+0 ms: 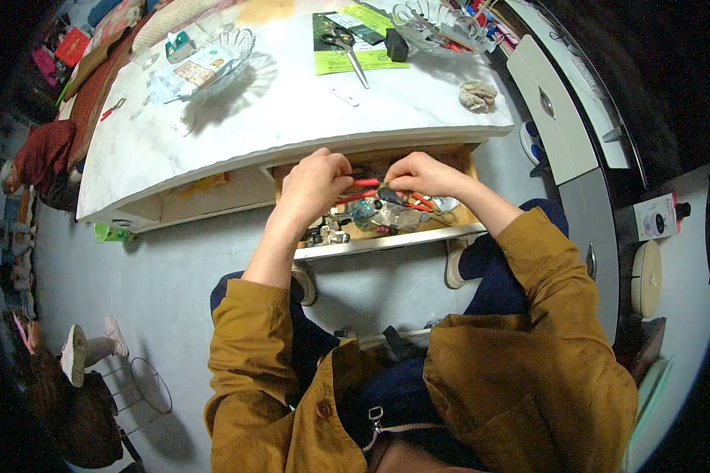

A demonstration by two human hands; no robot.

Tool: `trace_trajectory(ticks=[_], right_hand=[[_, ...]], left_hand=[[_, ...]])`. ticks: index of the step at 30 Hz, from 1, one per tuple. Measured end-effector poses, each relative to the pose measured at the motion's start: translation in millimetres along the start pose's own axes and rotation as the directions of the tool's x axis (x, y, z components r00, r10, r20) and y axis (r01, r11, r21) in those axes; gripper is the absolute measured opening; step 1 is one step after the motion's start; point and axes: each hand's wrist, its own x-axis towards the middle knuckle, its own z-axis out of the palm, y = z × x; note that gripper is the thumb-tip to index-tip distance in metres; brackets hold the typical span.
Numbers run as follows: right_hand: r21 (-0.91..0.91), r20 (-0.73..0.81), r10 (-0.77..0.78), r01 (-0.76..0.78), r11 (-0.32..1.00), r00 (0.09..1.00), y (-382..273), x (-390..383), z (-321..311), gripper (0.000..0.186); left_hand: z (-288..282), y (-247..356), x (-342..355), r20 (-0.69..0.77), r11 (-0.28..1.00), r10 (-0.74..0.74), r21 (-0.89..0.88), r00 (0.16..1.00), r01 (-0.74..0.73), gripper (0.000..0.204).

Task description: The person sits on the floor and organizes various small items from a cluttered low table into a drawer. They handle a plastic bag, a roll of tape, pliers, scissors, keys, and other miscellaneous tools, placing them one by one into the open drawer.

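Over an open drawer [386, 243] under the table's front edge, both my hands work close together. My left hand [315, 185] is closed at the ends of a red-handled tool [363, 184] that looks like pliers, its two handles pointing left. The fingertips of my right hand [424, 175] pinch together at the tool's dark end; whether they grip it or something small on it I cannot make out. Below them the drawer holds clear plastic bags [398, 217], small metal parts [325, 235] and another red-handled tool [424, 202].
On the white marbled table [292, 102] lie scissors [345, 51] on a green packet, a crumpled cloth [477, 96] and two glass bowls with packets. A grey cabinet [556, 110] stands at the right. At the far left are a person in dark red [46, 162] and a wire-frame stand [142, 386].
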Motion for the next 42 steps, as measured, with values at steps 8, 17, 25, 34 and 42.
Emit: trace_trajectory(ticks=[8, 17, 25, 34, 42], right_hand=[[-0.594, -0.216, 0.365, -0.418, 0.687, 0.906, 129, 3, 15, 0.023], [-0.494, -0.171, -0.085, -0.011, 0.869, 0.982, 36, 26, 1, 0.021], [-0.576, -0.589, -0.236, -0.196, 0.794, 0.773, -35, 131, -31, 0.018], [-0.523, -0.682, -0.053, -0.435, 0.733, 0.73, -40, 174, -35, 0.019], [-0.505, -0.598, 0.036, -0.411, 0.759, 0.801, -42, 165, -47, 0.02]], left_hand=[[3, -10, 0, 0.077, 0.995, -0.005, 0.096, 0.997, -0.003, 0.033], [-7, 0, -11, 0.104, 0.983, -0.078, 0.173, 0.991, 0.06, 0.034], [-8, -8, -12, 0.104, 0.986, -0.074, 0.16, 0.992, 0.056, 0.036], [-14, -6, -14, 0.111, 0.987, -0.069, 0.153, 0.991, 0.052, 0.037], [-11, -12, -10, 0.102, 0.985, -0.053, 0.169, 0.993, 0.035, 0.035]])
